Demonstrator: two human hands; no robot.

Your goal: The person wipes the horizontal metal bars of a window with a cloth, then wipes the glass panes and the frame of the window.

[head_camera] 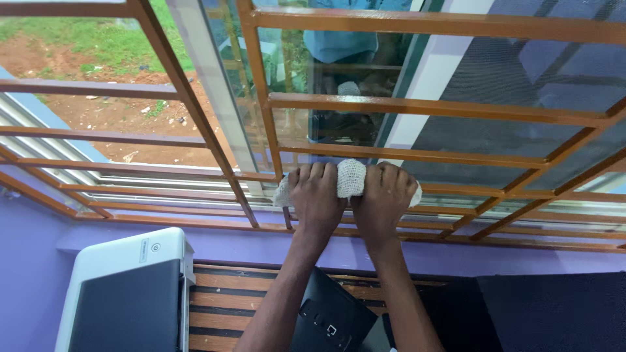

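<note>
White cloth (350, 177) mostly hidden under both hands, white printer (127, 293) cut off at seven o'clock, black device (329, 316) cut off at six o'clock, forearms covering part of it, reflection in glass (339, 72) blurred.

A wooden slatted table (225, 301) with dark gaps between its brown boards stands against the purple wall below the window. On its left end sits a white printer (124, 293) with a dark grey lid, its right edge overhanging the first slats. Near the middle lies a black device (332, 313) with small buttons on top (partly hidden under the person's forearms), set at a slant to the boards. To the right a large dark, flat-topped thing (554, 311) covers the table as far as the frame's edge; what it is cannot be told.
</note>
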